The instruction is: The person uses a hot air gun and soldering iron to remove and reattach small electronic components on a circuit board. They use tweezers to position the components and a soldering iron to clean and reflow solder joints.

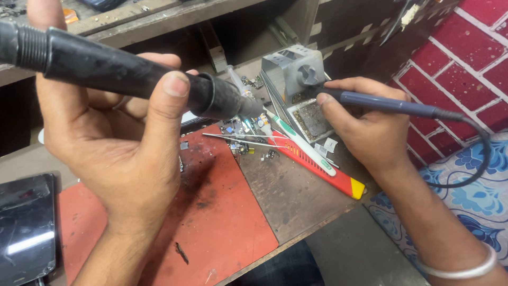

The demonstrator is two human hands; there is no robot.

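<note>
Our left hand (114,137) grips a black hot-air handle (121,74); our right hand (365,124) pinches a blue soldering iron (391,104) over the counter (296,196).

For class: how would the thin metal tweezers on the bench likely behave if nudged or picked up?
The tweezers look slim and bare metal, so probably light and somewhat slippery. They lie flat across the red mat, so they would likely slide or pivot rather than roll. Their fine points seem easy to bend.
</note>
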